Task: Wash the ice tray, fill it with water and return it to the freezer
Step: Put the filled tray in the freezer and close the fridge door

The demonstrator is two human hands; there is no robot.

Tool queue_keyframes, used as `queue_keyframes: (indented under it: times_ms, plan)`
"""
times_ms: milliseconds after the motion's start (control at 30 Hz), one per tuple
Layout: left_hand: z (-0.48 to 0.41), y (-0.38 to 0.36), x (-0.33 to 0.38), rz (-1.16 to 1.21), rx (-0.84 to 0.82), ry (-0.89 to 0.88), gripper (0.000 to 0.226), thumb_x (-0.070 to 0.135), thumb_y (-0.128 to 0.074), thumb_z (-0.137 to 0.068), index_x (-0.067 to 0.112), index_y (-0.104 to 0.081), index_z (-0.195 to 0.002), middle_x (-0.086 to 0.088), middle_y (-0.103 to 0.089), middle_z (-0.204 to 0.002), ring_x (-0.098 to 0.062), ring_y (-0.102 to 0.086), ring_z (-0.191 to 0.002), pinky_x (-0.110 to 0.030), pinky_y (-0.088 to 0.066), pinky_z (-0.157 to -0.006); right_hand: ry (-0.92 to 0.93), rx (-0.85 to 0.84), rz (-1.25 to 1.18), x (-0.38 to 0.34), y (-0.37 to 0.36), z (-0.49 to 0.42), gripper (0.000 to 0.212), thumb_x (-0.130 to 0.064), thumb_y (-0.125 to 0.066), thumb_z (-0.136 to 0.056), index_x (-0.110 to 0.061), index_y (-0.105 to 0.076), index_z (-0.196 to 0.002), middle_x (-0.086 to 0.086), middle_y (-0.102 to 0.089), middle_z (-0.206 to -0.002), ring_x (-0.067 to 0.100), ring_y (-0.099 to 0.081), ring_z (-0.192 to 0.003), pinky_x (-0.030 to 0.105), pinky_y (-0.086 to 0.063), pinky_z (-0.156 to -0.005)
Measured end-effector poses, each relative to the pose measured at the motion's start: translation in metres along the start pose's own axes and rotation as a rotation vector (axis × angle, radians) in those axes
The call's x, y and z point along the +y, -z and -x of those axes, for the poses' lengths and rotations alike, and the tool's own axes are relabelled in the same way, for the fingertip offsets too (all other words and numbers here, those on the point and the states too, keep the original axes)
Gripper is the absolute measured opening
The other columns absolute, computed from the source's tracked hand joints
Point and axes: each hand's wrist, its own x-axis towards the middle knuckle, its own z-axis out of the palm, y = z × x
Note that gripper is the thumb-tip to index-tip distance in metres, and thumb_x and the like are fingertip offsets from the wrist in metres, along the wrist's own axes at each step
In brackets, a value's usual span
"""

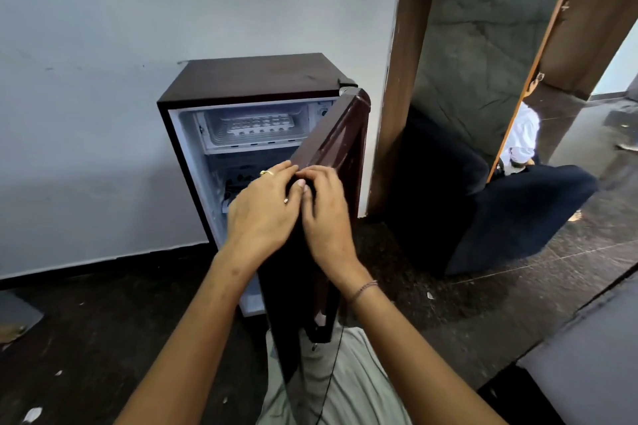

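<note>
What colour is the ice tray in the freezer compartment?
The ice tray is white; the head view shows it best.

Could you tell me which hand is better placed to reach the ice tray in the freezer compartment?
Probably the left hand: it rests on the door, on the side towards the ice tray. The right hand grips the door's outer face and could steady it.
</note>
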Motion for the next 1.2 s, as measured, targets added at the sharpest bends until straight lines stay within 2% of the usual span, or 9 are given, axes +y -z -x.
queue_keyframes:
  times_ms: [133,300,467,600,800,933,1033,1133,1200]
  plan:
    - [0.003,0.006,-0.031,-0.138,0.109,0.023,0.045,0.038,-0.032,-0.098,0.027,-0.042,-0.14,0.009,-0.042,-0.146,-0.016,-0.045,-0.13,-0.036,-0.042,-0.098,0.095,-0.039,0.017,-0.004,-0.033,-0.004,0.026,-0.012,-0.043,-0.097,-0.003,-0.059,-0.116,0.008,-0.055,-0.121,0.016,-0.048,-0.112,0.022,-0.035,-0.102]
    - [-0.014,0.01,-0.07,-0.245,0.225,-0.057,0.041,0.035,-0.039,-0.097,0.022,-0.052,-0.133,-0.004,-0.062,-0.126,-0.028,-0.059,-0.11,-0.04,-0.049,-0.081,0.161,-0.008,0.06,0.001,-0.074,-0.008,0.037,-0.017,-0.037,-0.098,-0.002,-0.055,-0.126,0.011,-0.053,-0.131,0.018,-0.044,-0.125,0.026,-0.033,-0.11]
    - [-0.036,0.016,-0.115,-0.289,0.274,-0.125,0.042,0.036,-0.038,-0.093,0.023,-0.06,-0.126,-0.004,-0.069,-0.113,-0.029,-0.065,-0.097,-0.037,-0.051,-0.071,0.217,0.046,0.094,0.008,-0.12,-0.018,0.04,-0.019,-0.035,-0.098,-0.003,-0.054,-0.128,0.012,-0.053,-0.133,0.021,-0.044,-0.127,0.033,-0.033,-0.111]
    - [-0.056,0.021,-0.151,-0.309,0.31,-0.119,0.042,0.038,-0.036,-0.094,0.024,-0.059,-0.126,-0.004,-0.07,-0.112,-0.03,-0.065,-0.093,-0.037,-0.051,-0.068,0.225,0.035,0.113,0.009,-0.157,-0.032,0.041,-0.021,-0.034,-0.098,-0.004,-0.052,-0.131,0.011,-0.051,-0.136,0.02,-0.041,-0.131,0.035,-0.032,-0.111]
    - [-0.09,0.02,-0.2,-0.296,0.386,-0.062,0.038,0.032,-0.041,-0.096,0.018,-0.058,-0.128,-0.008,-0.067,-0.113,-0.03,-0.06,-0.101,-0.04,-0.051,-0.07,0.231,0.086,0.14,0.012,-0.214,-0.061,0.04,-0.019,-0.038,-0.097,-0.001,-0.051,-0.131,0.011,-0.051,-0.135,0.019,-0.036,-0.132,0.034,-0.031,-0.112]
    - [-0.113,0.014,-0.229,-0.254,0.418,-0.015,0.04,0.031,-0.037,-0.097,0.016,-0.056,-0.129,-0.007,-0.065,-0.115,-0.028,-0.055,-0.105,-0.041,-0.05,-0.075,0.22,0.111,0.173,0.014,-0.248,-0.078,0.041,-0.02,-0.037,-0.098,-0.002,-0.049,-0.133,0.01,-0.049,-0.138,0.018,-0.035,-0.133,0.031,-0.028,-0.113]
    - [-0.13,0.01,-0.247,-0.196,0.467,-0.026,0.039,0.028,-0.037,-0.098,0.015,-0.056,-0.129,-0.007,-0.063,-0.119,-0.026,-0.051,-0.11,-0.039,-0.049,-0.079,0.194,0.151,0.144,0.019,-0.271,-0.089,0.041,-0.022,-0.04,-0.098,-0.006,-0.041,-0.136,0.007,-0.04,-0.14,0.018,-0.035,-0.133,0.033,-0.03,-0.112]
    - [-0.144,0.003,-0.262,-0.106,0.512,-0.011,0.04,0.027,-0.035,-0.098,0.014,-0.052,-0.132,-0.01,-0.052,-0.134,-0.027,-0.041,-0.127,-0.041,-0.046,-0.093,0.076,0.232,0.043,0.028,-0.292,-0.09,0.047,-0.023,-0.045,-0.096,-0.012,-0.026,-0.139,0.007,-0.022,-0.143,0.021,-0.028,-0.138,0.038,-0.027,-0.115]
    - [-0.145,-0.007,-0.271,-0.061,0.523,0.019,0.043,0.027,-0.036,-0.099,0.014,-0.043,-0.139,-0.011,-0.038,-0.147,-0.028,-0.026,-0.139,-0.041,-0.038,-0.105,0.01,0.216,0.044,0.04,-0.301,-0.076,0.051,-0.026,-0.043,-0.097,-0.014,-0.021,-0.141,0.006,-0.017,-0.146,0.02,-0.019,-0.142,0.035,-0.02,-0.118]
